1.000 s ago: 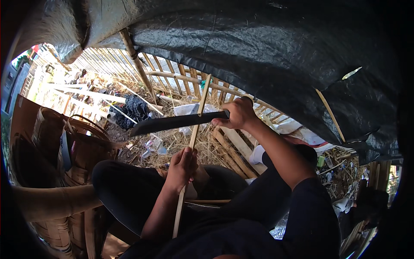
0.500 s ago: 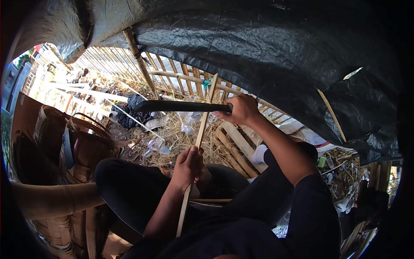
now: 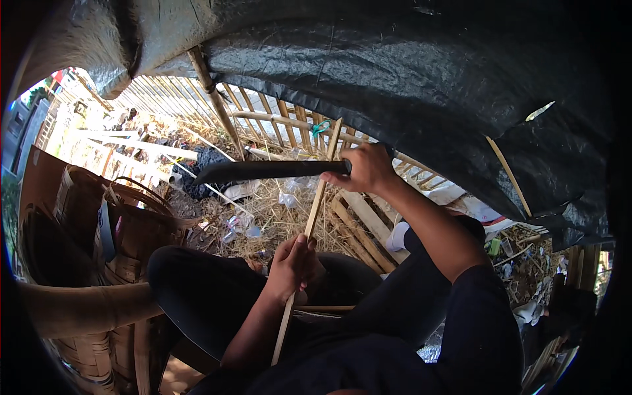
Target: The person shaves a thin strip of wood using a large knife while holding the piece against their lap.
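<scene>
My left hand (image 3: 291, 268) is closed around a long pale bamboo strip (image 3: 318, 201), which slants up and away from my lap. In my right hand (image 3: 366, 170) is the handle of a machete (image 3: 263, 171), its dark broad blade pointing left. The blade lies crosswise against the strip's upper part, close to the handle. My right thumb reaches along the near side of the strip, and I cannot tell whether it touches it. The left fingertips are partly hidden behind the strip.
A thick bamboo pole (image 3: 89, 308) runs beside my left knee, with woven baskets (image 3: 135, 217) behind it. Ahead stands a bamboo slat fence (image 3: 276, 122) under a black tarp (image 3: 461, 99). Straw (image 3: 263, 210), plastic scraps and split wood pieces (image 3: 368, 220) litter the ground.
The strip and my left hand have shifted slightly right and toward me. The machete blade has tilted, its tip now a little lower and farther left.
</scene>
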`<state>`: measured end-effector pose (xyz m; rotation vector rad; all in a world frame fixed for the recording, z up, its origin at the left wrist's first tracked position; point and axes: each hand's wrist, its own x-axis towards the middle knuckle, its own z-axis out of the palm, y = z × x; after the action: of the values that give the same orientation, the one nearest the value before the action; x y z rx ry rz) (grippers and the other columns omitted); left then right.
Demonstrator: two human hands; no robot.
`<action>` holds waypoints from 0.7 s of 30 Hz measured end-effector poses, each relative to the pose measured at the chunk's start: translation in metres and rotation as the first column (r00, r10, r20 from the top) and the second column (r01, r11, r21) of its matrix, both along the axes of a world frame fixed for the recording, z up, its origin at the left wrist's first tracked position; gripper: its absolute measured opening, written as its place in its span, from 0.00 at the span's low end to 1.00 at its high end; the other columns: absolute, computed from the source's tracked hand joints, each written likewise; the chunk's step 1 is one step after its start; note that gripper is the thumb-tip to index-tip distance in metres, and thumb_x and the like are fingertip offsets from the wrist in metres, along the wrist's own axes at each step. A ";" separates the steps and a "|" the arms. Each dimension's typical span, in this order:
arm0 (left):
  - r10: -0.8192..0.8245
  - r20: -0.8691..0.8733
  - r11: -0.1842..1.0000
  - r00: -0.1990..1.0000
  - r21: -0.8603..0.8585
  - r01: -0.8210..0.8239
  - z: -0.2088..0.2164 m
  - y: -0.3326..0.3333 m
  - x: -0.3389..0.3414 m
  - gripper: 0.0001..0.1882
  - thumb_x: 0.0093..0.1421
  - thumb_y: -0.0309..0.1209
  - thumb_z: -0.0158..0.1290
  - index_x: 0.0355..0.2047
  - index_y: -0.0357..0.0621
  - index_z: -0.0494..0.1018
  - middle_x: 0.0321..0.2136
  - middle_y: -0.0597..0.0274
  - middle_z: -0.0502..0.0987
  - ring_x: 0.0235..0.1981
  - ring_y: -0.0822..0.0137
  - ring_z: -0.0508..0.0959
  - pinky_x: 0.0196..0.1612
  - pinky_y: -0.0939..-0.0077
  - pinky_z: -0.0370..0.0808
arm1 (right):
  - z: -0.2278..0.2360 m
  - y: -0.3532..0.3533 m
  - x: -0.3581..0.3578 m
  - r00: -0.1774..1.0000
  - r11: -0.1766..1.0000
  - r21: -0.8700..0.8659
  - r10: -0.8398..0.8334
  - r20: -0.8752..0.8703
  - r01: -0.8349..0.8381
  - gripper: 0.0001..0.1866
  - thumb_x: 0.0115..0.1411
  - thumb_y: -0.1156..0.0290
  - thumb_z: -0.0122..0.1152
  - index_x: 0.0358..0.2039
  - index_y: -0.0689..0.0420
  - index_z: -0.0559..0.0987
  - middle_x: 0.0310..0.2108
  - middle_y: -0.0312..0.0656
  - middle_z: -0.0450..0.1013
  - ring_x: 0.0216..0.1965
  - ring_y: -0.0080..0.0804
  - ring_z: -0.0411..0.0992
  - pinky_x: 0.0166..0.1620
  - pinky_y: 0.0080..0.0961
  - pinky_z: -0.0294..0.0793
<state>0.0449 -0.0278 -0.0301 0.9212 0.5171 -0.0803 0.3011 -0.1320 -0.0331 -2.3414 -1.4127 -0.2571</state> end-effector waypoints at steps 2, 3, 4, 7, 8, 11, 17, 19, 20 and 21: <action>0.026 0.007 1.000 1.000 0.015 -0.026 -0.004 0.010 -0.002 0.16 0.70 0.46 0.41 0.34 0.47 0.65 0.13 0.75 0.58 0.09 0.80 0.56 0.10 0.86 0.54 | 0.005 0.007 -0.028 0.994 0.994 -0.068 0.087 -0.060 -0.091 0.40 0.43 0.23 0.56 0.13 0.56 0.75 0.11 0.45 0.70 0.18 0.46 0.75 0.28 0.39 0.75; 0.027 0.007 1.000 1.000 0.015 -0.027 -0.002 0.009 -0.003 0.16 0.70 0.46 0.41 0.34 0.47 0.65 0.13 0.75 0.58 0.09 0.80 0.56 0.10 0.86 0.54 | 0.011 0.007 -0.037 0.990 0.987 -0.075 0.141 0.006 -0.140 0.42 0.42 0.22 0.55 0.13 0.56 0.75 0.11 0.45 0.70 0.18 0.46 0.74 0.28 0.40 0.75; 0.033 -0.011 0.999 0.999 0.015 -0.033 0.001 0.009 -0.003 0.18 0.70 0.47 0.40 0.33 0.46 0.65 0.13 0.74 0.59 0.08 0.80 0.57 0.09 0.86 0.56 | 0.009 0.008 -0.033 0.984 0.983 -0.067 0.175 0.022 -0.173 0.43 0.40 0.20 0.54 0.15 0.57 0.78 0.11 0.46 0.70 0.17 0.46 0.74 0.28 0.42 0.75; 0.008 -0.009 1.000 1.000 0.018 -0.008 0.001 0.003 -0.003 0.19 0.71 0.47 0.39 0.33 0.44 0.65 0.13 0.73 0.59 0.08 0.80 0.58 0.09 0.86 0.56 | 0.014 0.009 0.004 0.999 1.000 -0.013 0.018 -0.039 -0.018 0.42 0.42 0.21 0.54 0.19 0.56 0.82 0.11 0.46 0.71 0.18 0.46 0.75 0.27 0.41 0.75; -0.021 0.013 1.000 1.000 0.023 0.021 0.001 0.001 -0.003 0.19 0.71 0.47 0.39 0.33 0.45 0.65 0.13 0.72 0.59 0.08 0.80 0.58 0.09 0.86 0.56 | 0.026 0.005 0.015 0.992 0.994 -0.060 -0.098 -0.076 0.094 0.41 0.44 0.23 0.54 0.23 0.54 0.84 0.13 0.46 0.72 0.20 0.46 0.76 0.27 0.40 0.75; -0.032 0.038 0.998 0.999 -0.052 0.034 0.004 0.001 0.000 0.18 0.71 0.46 0.38 0.33 0.44 0.65 0.13 0.72 0.59 0.08 0.79 0.58 0.09 0.85 0.56 | 0.021 0.003 0.018 0.987 0.988 -0.062 -0.147 -0.065 0.143 0.43 0.46 0.22 0.51 0.25 0.57 0.85 0.17 0.47 0.76 0.23 0.44 0.78 0.30 0.38 0.78; 0.077 -0.026 0.995 0.997 -0.056 -0.079 -0.001 0.015 -0.005 0.18 0.71 0.45 0.38 0.32 0.43 0.65 0.12 0.71 0.60 0.07 0.79 0.58 0.09 0.85 0.56 | 0.009 0.012 -0.018 0.993 0.987 -0.108 0.112 -0.034 -0.115 0.48 0.40 0.15 0.44 0.14 0.57 0.77 0.13 0.47 0.71 0.21 0.47 0.77 0.27 0.39 0.75; 0.031 0.000 0.999 1.000 -0.040 -0.031 0.000 0.006 -0.006 0.18 0.71 0.45 0.39 0.32 0.44 0.65 0.12 0.71 0.60 0.07 0.79 0.58 0.09 0.85 0.56 | 0.011 0.004 0.012 0.999 0.992 -0.120 0.029 -0.015 -0.031 0.43 0.41 0.21 0.54 0.14 0.58 0.77 0.11 0.46 0.70 0.19 0.47 0.75 0.28 0.40 0.75; -0.012 0.025 1.000 1.000 -0.018 0.012 0.001 0.003 -0.007 0.18 0.71 0.46 0.39 0.32 0.44 0.65 0.12 0.71 0.60 0.07 0.79 0.58 0.09 0.85 0.56 | 0.014 -0.001 0.023 0.993 0.992 -0.063 -0.108 -0.052 0.105 0.43 0.43 0.23 0.55 0.16 0.59 0.78 0.11 0.46 0.70 0.21 0.47 0.76 0.28 0.40 0.76; -0.012 0.027 1.000 1.000 -0.020 0.012 0.003 0.003 -0.005 0.18 0.71 0.46 0.39 0.32 0.44 0.65 0.12 0.71 0.60 0.07 0.79 0.58 0.09 0.85 0.56 | 0.021 -0.002 0.036 0.958 0.959 -0.143 -0.260 -0.120 0.243 0.40 0.47 0.27 0.55 0.17 0.59 0.80 0.12 0.47 0.71 0.22 0.47 0.76 0.28 0.40 0.76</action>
<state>0.0399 -0.0248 -0.0271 0.9042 0.4853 -0.0837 0.3368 -0.1336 -0.0118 -2.5899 -1.0942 -0.0739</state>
